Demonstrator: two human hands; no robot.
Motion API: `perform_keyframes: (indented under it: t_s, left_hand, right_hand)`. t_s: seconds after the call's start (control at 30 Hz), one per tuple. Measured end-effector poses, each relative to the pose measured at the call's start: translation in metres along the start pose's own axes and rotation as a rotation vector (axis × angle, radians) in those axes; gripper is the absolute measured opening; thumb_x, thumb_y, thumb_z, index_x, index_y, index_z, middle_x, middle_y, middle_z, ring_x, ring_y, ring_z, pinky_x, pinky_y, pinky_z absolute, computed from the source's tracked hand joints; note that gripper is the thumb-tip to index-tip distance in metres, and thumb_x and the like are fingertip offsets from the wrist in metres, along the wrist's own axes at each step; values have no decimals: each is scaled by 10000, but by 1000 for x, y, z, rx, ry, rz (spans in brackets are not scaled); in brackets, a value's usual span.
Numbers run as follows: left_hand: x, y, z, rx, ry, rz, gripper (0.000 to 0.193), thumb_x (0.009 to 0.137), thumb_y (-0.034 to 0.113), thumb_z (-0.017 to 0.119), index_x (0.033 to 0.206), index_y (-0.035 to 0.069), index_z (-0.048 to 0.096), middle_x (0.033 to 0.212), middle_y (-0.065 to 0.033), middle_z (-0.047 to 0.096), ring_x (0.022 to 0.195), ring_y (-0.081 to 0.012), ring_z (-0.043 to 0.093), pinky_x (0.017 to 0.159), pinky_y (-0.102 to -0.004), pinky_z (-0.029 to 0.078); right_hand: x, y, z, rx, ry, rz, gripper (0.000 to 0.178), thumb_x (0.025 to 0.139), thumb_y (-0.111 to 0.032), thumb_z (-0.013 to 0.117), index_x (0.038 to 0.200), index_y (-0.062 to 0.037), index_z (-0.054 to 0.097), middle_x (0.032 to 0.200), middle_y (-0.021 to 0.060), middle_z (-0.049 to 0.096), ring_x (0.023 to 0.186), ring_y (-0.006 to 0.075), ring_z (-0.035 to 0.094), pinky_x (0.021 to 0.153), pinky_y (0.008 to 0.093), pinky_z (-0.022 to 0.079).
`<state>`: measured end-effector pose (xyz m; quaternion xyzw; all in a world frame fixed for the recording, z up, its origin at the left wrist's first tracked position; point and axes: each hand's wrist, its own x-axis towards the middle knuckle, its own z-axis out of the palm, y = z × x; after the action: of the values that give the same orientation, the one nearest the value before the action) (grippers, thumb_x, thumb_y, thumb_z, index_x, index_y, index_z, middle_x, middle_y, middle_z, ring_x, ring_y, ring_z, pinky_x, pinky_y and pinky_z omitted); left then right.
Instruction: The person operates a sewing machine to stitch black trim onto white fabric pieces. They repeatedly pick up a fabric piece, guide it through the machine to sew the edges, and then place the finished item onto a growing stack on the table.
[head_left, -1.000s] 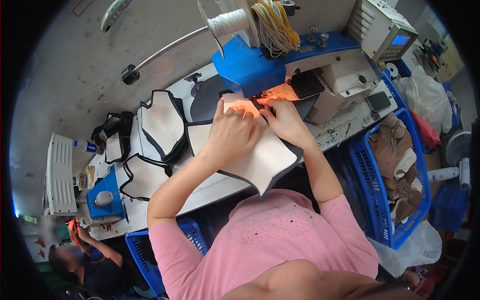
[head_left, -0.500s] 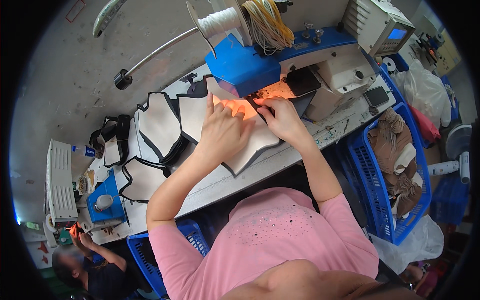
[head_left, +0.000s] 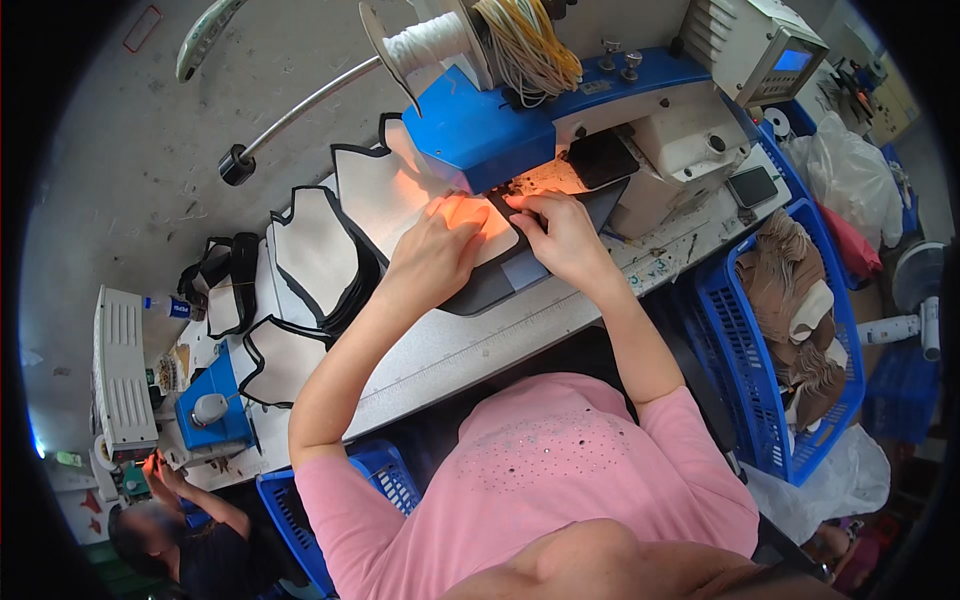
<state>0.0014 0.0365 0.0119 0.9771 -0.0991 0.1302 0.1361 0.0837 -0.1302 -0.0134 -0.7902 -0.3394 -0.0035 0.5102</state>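
Observation:
A white panel with a black edge (head_left: pixel 375 195) lies under the blue head of a bench machine (head_left: pixel 480 135), in a warm orange light. My left hand (head_left: pixel 435 250) rests on this panel with its fingers bent and close together, gripping it near the machine head. My right hand (head_left: pixel 562 238) pinches the panel's black edge between thumb and fingers, just right of the working point. The fingertips are partly lost in the glare, and the machine's working parts are hidden under the head. A dark grey plate (head_left: pixel 480 292) shows below the panel.
Stacked black-edged white panels (head_left: pixel 318 250) lie to the left, near another white panel (head_left: pixel 285 360). A white cord spool (head_left: pixel 428 45) sits above the machine. Blue baskets stand right (head_left: pixel 790 400) and below the table (head_left: pixel 390 475). Another person (head_left: pixel 180 525) works at far left.
The panel has turned and shifted up and left, uncovering the dark plate and the table's front. My left index finger, stretched out before, is now bent; my right hand stays nearly in place.

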Motion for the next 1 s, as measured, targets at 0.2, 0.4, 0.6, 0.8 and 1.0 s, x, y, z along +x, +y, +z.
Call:
perform_keyframes:
  t_s: [0.2,0.4,0.6,0.8,1.0]
  left_hand:
    - [8,-11,-7,-4,36,56,236,810,176,552,1014,70,606,971,-157,541,918,-337,519,781,-389,440]
    - [15,-25,-7,-10,20,84,217,781,100,568,987,109,636,918,-73,544,884,-272,539,726,-364,470]
    - [18,-25,-10,5,-15,51,250,777,84,571,1015,120,638,939,-99,543,877,-286,533,732,-378,454]
    - [14,-11,-5,107,30,-53,260,782,86,551,1029,108,627,1013,-127,542,893,-311,527,758,-382,455]
    - [2,12,8,181,45,-134,278,781,77,518,1041,2,578,1022,-185,540,918,-352,513,799,-405,443]
  right_hand:
    - [0,-2,-1,10,16,-7,169,742,-68,596,868,39,634,756,195,600,722,334,581,685,392,448]
    - [-6,-1,-9,-58,68,-96,125,723,-58,607,804,32,640,749,174,604,722,335,573,688,392,443]
    - [-10,1,-15,-33,99,-111,116,723,-54,609,806,15,650,755,158,609,739,323,570,695,384,442]
    - [-10,3,-14,-40,99,-105,112,730,-53,602,808,8,654,761,152,610,744,321,569,695,387,442]
    - [-11,2,-13,-42,102,-136,123,746,-96,605,808,-6,661,753,134,603,755,303,561,705,380,423]
